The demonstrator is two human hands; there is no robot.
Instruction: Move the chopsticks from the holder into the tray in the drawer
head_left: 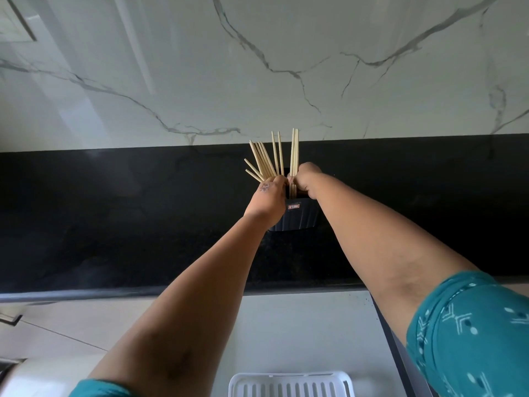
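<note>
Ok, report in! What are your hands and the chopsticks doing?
Left hand shut on fanned chopsticks. Right hand gripping more at the holder. Tray empty below. Nothing blocking.

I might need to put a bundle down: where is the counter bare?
The black counter is bare left of the left hand and right of the right hand. It is crowded at the dark holder, where both hands grip chopsticks.
</note>
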